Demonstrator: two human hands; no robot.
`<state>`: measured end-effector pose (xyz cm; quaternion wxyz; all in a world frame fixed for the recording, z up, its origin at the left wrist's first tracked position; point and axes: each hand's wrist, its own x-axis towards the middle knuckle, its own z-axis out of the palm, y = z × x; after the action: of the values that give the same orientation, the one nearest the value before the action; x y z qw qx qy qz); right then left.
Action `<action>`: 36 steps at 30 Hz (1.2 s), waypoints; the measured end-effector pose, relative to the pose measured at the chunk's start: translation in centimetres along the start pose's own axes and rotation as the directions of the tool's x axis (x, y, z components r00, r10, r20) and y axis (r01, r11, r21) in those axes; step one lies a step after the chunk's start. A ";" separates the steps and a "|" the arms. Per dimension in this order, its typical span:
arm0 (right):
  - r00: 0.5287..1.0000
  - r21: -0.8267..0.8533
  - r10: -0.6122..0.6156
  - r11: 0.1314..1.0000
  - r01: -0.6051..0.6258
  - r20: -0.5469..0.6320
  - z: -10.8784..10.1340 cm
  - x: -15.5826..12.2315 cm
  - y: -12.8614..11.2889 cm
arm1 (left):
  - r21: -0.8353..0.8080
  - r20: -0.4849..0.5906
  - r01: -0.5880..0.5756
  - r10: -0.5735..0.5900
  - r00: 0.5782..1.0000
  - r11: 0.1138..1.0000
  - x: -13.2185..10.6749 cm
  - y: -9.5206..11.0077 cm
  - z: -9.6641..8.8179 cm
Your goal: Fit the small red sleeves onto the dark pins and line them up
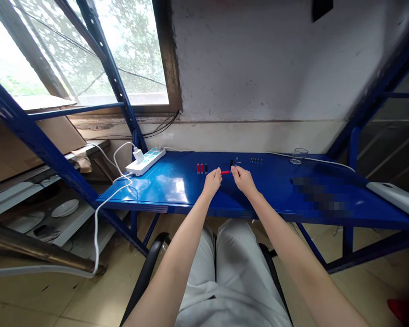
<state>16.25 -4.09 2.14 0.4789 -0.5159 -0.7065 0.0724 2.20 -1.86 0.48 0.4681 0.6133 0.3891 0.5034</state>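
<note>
The left grip [211, 182] is pinching the left end of a slim red rod-shaped piece [225, 172], thumb and fingers pressing together with no gap showing. The right grip [242, 179] is facing it, equally closed, and is holding the right end. The red piece is lying nearly level between the two grips, only its middle showing, over a glossy blue bench [177, 159].

Just left of the left grip, two small red cylinders [202, 168] and a small black cylinder [206, 168] are forming a row. Just beyond the right grip, a short black piece [231, 162] is resting near some tiny pale bits [237, 161], too small to make out. Farther right of that grip, a row of tiny shiny pieces [256, 160] is lying, and well beyond it a clear round glass cup [298, 156] is standing. Well left of both grips, a white plastic power strip [146, 161] is resting on the bench.
</note>
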 end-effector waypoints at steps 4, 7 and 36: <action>0.989 -0.095 -0.112 0.988 0.122 0.097 -1.6 0.5 0.2 | -0.143 0.133 0.051 -0.032 0.991 0.988 0.2 0.2 0.0; 0.968 -0.115 -0.139 0.980 0.165 0.210 -2.7 0.8 0.4 | -0.158 0.147 0.073 -0.049 0.988 0.985 0.3 0.1 0.0; 0.936 -0.398 0.166 0.917 -0.031 0.310 -5.5 1.4 4.4 | 0.165 0.040 -0.080 0.074 0.996 0.983 -0.4 -0.3 -0.1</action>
<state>23.28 -3.16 3.32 0.2351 -0.6156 -0.7510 0.0429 2.00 -2.15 0.08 0.4019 0.6731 0.3980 0.4765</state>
